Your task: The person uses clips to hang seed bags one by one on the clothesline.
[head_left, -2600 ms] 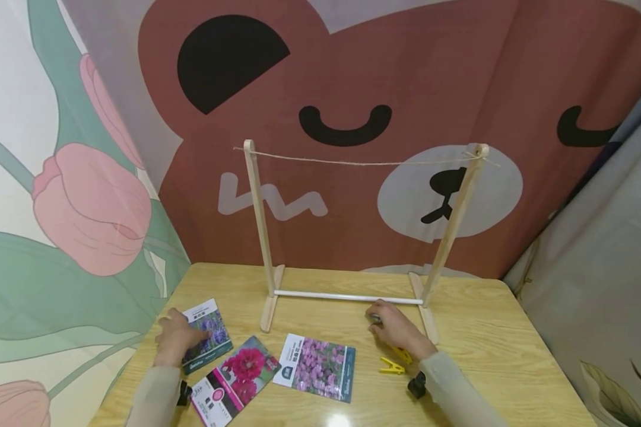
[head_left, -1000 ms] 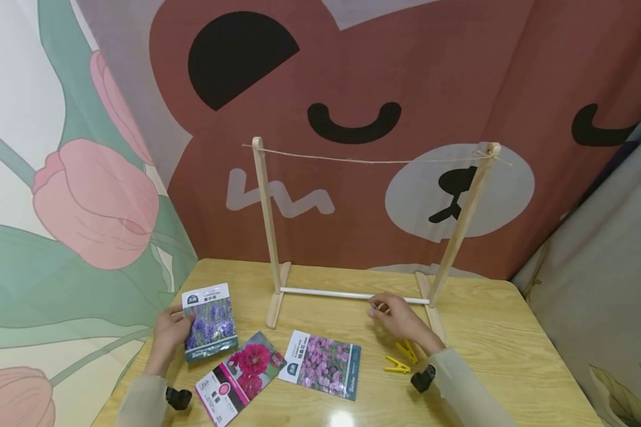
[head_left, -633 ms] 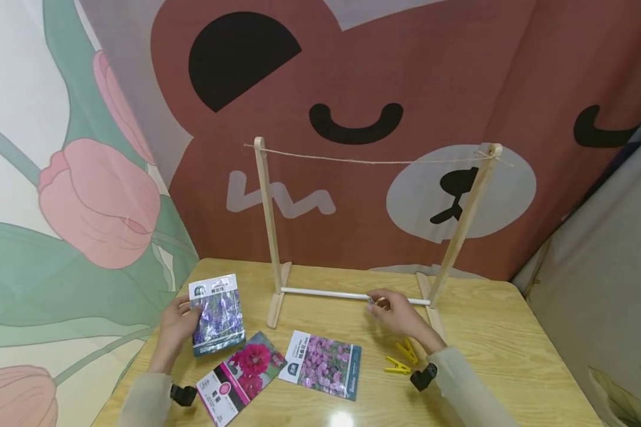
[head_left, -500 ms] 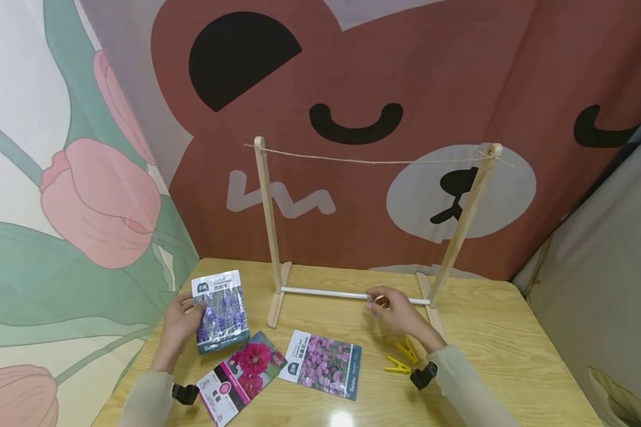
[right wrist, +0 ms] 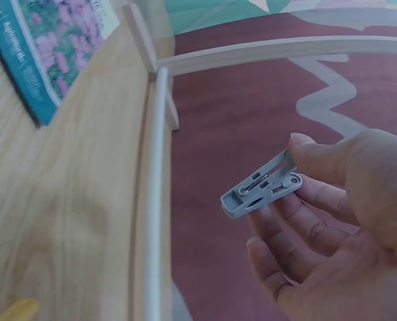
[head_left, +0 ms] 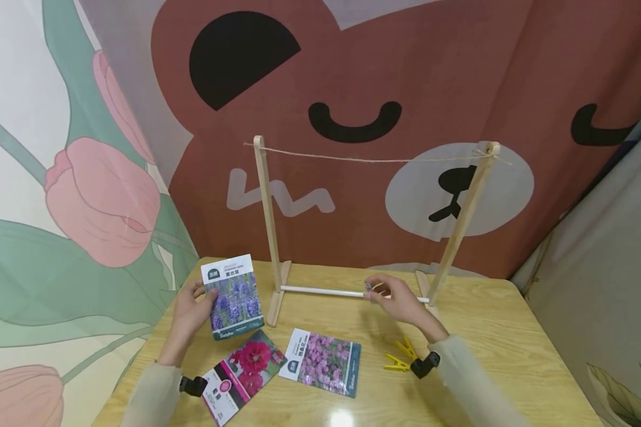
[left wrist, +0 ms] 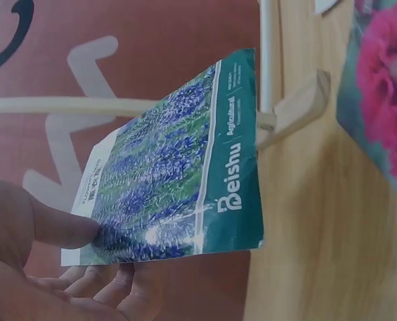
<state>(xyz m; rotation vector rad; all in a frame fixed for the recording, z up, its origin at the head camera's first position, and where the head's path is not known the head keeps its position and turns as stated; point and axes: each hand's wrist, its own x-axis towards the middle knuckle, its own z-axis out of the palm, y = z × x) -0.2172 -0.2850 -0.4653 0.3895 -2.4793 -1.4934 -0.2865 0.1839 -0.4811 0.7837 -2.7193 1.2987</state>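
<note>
My left hand (head_left: 193, 308) pinches a seed packet (head_left: 234, 299) with purple flowers by its left edge, thumb on the front and fingers behind. The packet is raised off the table and tilted, its teal bottom band showing in the left wrist view. My right hand (head_left: 397, 298) pinches a small grey clothespin (right wrist: 262, 185) between thumb and forefinger, its jaw end pointing away from the palm. That hand is in front of the white rod (head_left: 326, 291) of a wooden stand. A thin string (head_left: 352, 159) runs between the tops of the stand's two posts.
On the table (head_left: 491, 350) lie a seed packet with red flowers (head_left: 244, 373) and one with pink flowers (head_left: 321, 363). Two yellow clothespins (head_left: 397, 363) lie by my right wrist. The wooden posts (head_left: 267, 213) rise before a bear-printed curtain (head_left: 352, 71).
My left hand has taken up the purple-flower packet and lifted it, moving right and away from me. My right hand, with the grey clothespin, has risen slightly.
</note>
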